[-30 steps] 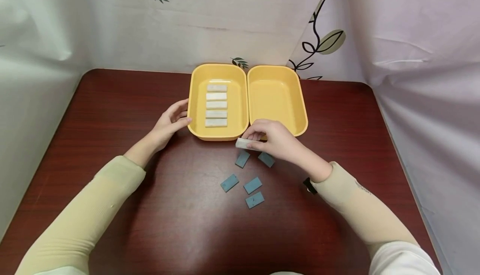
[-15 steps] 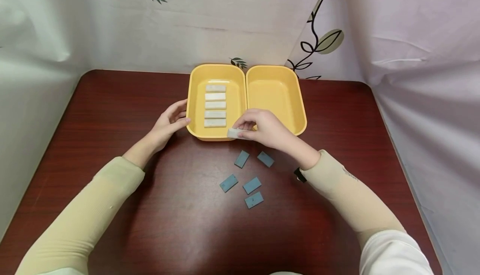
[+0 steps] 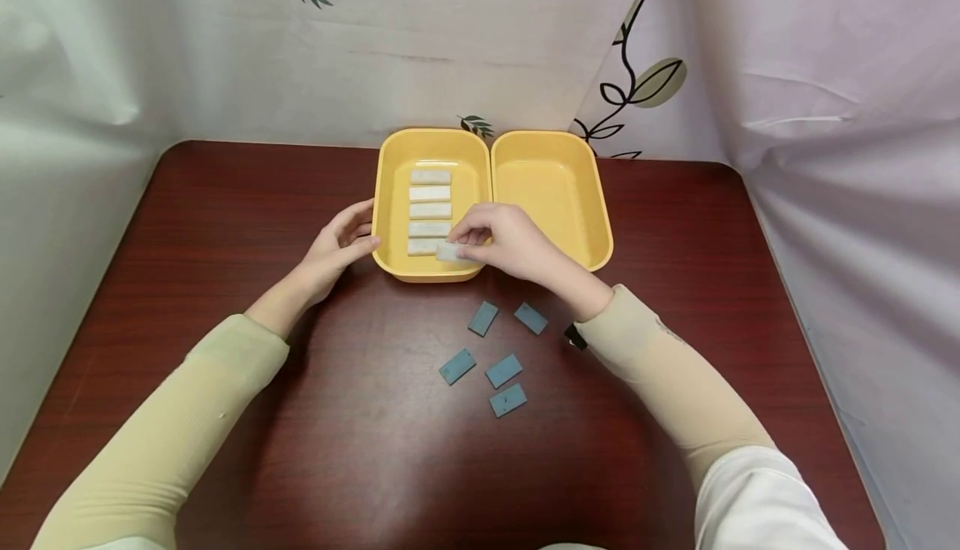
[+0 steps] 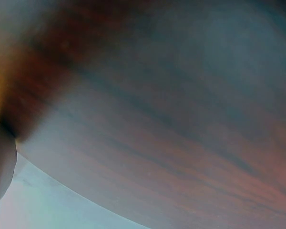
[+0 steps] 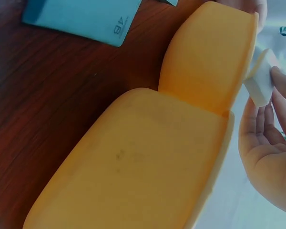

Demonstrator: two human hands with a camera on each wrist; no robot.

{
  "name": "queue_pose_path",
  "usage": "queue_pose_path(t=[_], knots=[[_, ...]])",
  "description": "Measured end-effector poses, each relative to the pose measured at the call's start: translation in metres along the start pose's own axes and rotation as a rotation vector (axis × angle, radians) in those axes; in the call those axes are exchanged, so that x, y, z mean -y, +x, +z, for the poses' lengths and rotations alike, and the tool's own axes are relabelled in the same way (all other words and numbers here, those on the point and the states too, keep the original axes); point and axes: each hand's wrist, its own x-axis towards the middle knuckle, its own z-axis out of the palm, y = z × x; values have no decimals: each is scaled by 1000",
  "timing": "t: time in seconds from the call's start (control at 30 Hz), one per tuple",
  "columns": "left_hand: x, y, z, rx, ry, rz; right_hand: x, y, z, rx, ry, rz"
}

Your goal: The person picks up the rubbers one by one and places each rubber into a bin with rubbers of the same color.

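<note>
My right hand pinches a white eraser between thumb and fingertips, over the front part of the left yellow tray. In the head view the eraser overlaps the right end of the nearest of several white erasers lined up in that tray. The right wrist view shows the pinched eraser tilted above the tray's rim. At the tray's left outer side, my left hand rests with relaxed fingers and thumb against the wall. The left wrist view is mostly blurred tabletop.
A second yellow tray stands directly right of the first, with nothing in it. Several blue erasers lie scattered on the dark red table in front of the trays; one blue eraser bears "4B". Patterned curtains surround the table.
My right hand has moved left and away from me, carrying the white eraser from in front of the trays to over the left tray. The left hand has stayed at the tray's side.
</note>
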Motion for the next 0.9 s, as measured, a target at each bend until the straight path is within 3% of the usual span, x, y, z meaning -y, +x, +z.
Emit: queue_pose_path(t=[0.7,0.9], knots=[[3,1,-1,7,-9,15,-6,36,19,153,-8,57],[3,1,-1,2,-6,17,-10,48,20,231,-79,14]])
